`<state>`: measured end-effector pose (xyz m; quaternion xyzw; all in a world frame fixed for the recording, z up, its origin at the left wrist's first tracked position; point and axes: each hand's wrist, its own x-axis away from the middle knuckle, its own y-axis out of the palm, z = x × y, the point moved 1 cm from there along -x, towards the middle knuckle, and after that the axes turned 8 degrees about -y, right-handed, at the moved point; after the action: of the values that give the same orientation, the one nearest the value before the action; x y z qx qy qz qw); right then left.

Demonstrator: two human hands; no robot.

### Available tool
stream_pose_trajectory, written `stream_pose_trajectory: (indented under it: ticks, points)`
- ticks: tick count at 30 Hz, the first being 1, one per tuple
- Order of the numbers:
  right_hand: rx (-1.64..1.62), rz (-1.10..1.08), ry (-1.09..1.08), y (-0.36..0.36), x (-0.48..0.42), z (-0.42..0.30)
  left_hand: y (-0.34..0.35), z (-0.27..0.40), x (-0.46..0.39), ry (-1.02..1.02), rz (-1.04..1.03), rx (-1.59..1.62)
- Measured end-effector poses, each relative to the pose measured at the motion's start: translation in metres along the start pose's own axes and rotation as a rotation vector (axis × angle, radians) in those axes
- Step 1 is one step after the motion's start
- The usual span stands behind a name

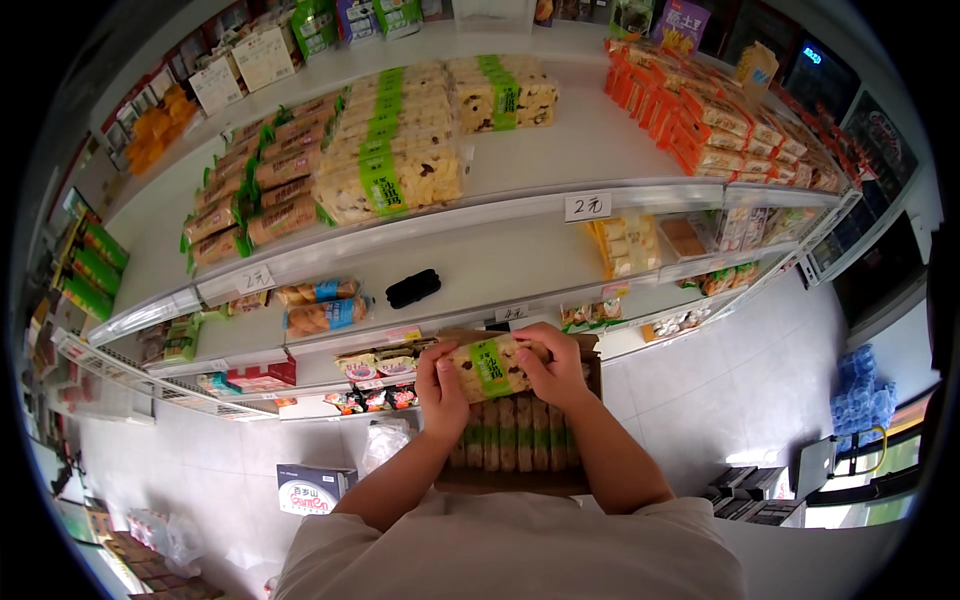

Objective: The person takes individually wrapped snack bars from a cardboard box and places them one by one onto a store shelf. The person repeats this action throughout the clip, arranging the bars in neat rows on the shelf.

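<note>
My left hand [442, 394] and my right hand [556, 365] grip the two ends of a wrapped sachima pastry [491, 367] with a green band. Just below it, an open cardboard box [517, 482] holds a row of similar green-banded packs [517, 439] standing on edge. Ahead, on the upper shelf [544, 161], rows of the same sachima [390, 142] lie stacked. A shorter stack [504, 90] sits to their right, farther back. My forearms partly cover the box's sides.
Brown snack packs [262, 176] lie left of the sachima, orange-wrapped packs [720, 120] at right. The lower shelf [495, 262] carries a black case [413, 288], bread packs [326, 307] and yellow packs [630, 244]. A printed carton [315, 487] stands on the floor; blue bottles [862, 397] are at right.
</note>
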<state>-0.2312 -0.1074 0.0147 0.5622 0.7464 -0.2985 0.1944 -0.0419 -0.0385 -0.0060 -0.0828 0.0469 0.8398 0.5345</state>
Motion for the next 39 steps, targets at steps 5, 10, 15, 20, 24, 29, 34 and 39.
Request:
stream_pose_trajectory:
  ticks: [5,10,15,20,24,29,34,39]
  points:
    - [-0.253,0.064,0.224,-0.002,-0.005,-0.013,-0.002,-0.003,0.003,0.078,0.040,-0.019]
    - [-0.195,-0.207,0.415,-0.030,-0.018,-0.012,-0.002,-0.008,0.005,0.092,0.041,0.112]
    - [-0.105,-0.107,0.262,-0.076,-0.056,-0.034,-0.003,-0.020,-0.004,0.114,-0.128,0.107]
    - [-0.113,0.246,-0.075,-0.118,-0.143,-0.074,0.006,-0.005,-0.003,0.212,-0.263,-0.468]
    - [0.205,0.264,-0.071,-0.136,-0.215,-0.061,0.006,0.001,-0.003,0.245,-0.283,-0.631]
    - [0.483,0.111,0.019,-0.134,-0.268,-0.010,0.004,0.002,-0.003,0.289,-0.261,-0.721]
    - [0.695,-0.006,-0.110,-0.109,-0.291,0.021,0.005,0.002,-0.002,0.295,-0.257,-0.761]
    - [0.767,0.090,0.025,-0.080,-0.305,0.023,0.002,-0.001,-0.002,0.308,-0.253,-0.749]
